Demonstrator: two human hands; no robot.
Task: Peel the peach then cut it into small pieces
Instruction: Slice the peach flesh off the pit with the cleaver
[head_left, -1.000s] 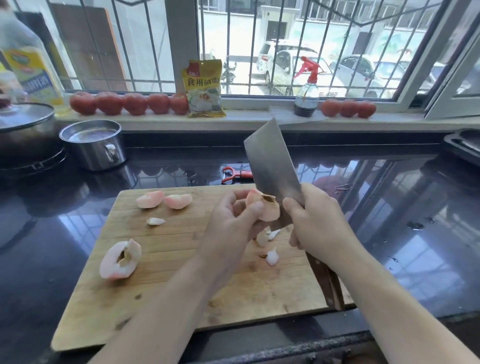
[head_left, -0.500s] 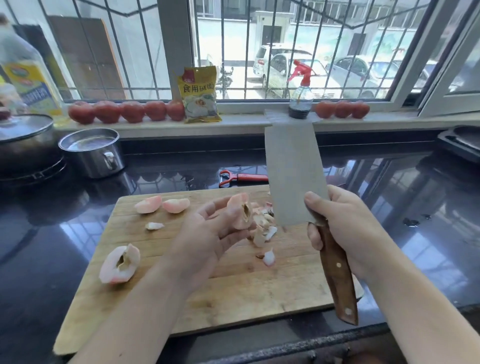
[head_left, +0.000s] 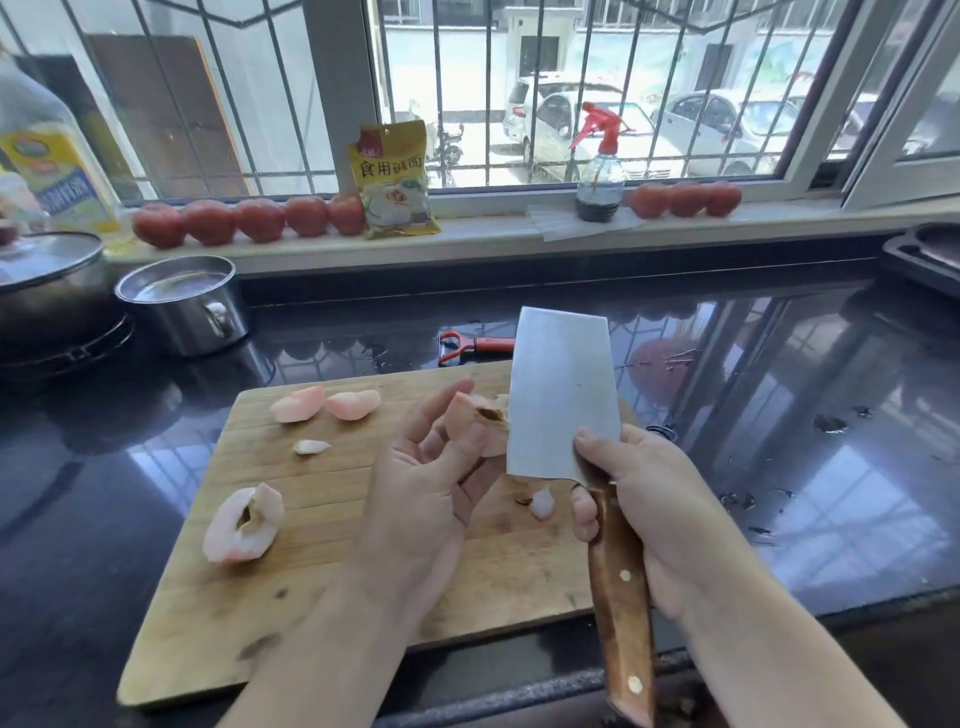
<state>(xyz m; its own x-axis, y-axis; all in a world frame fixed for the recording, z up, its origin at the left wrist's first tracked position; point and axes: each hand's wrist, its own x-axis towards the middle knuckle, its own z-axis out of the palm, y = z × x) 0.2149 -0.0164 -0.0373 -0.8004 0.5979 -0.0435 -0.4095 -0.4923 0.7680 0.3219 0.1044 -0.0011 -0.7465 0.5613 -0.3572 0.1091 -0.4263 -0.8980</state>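
My left hand (head_left: 426, 483) is raised over the cutting board (head_left: 322, 566), thumb and fingers curled around a peeled peach piece (head_left: 470, 422) with its brown pit hollow showing. My right hand (head_left: 644, 514) is wrapped tight on the wooden handle of the cleaver (head_left: 563, 389), whose blade stands upright, its flat side just beside the piece (whether steel touches flesh, I cannot tell). On the board lie a large pitted chunk (head_left: 243, 525) at the left, two pink wedges (head_left: 324, 404) farther back, and small bits (head_left: 542, 503) near the blade. A red peeler (head_left: 475, 345) rests on the dark surface (head_left: 779, 415) behind the board.
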